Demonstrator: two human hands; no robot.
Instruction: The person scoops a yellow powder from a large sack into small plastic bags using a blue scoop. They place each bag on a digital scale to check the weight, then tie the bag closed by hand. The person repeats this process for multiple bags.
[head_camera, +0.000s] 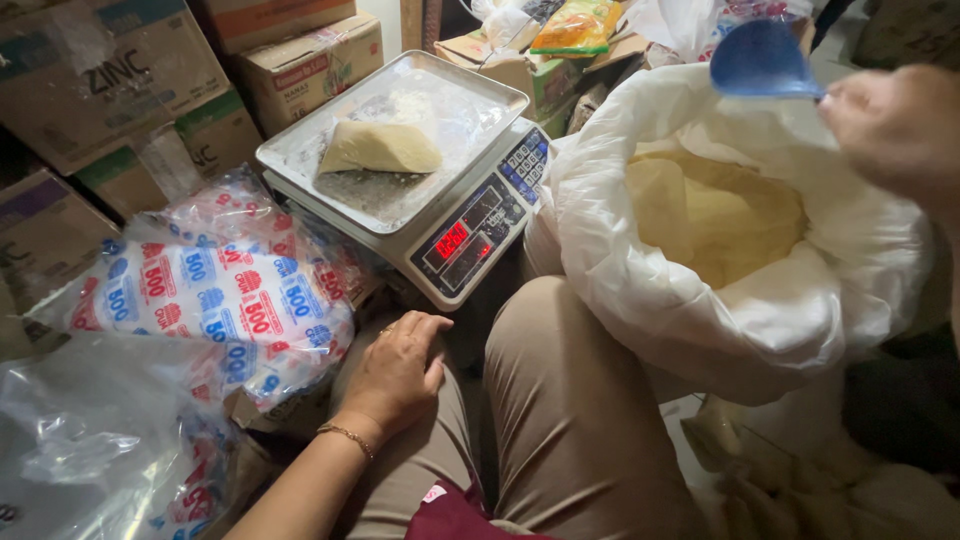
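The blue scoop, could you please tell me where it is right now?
In the head view, the blue scoop is at the upper right, held in the right hand above the open white sack of yellowish powder.

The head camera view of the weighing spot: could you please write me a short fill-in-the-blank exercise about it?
1. The right hand holds a scoop coloured ____.
2. The small clear bag of pale yellow powder lies on the metal tray of the digital ____.
3. The left hand rests on the person's own ____.
4. The large white sack stands open, filled with pale ____ powder.

Missing words: blue; scale; thigh; yellow
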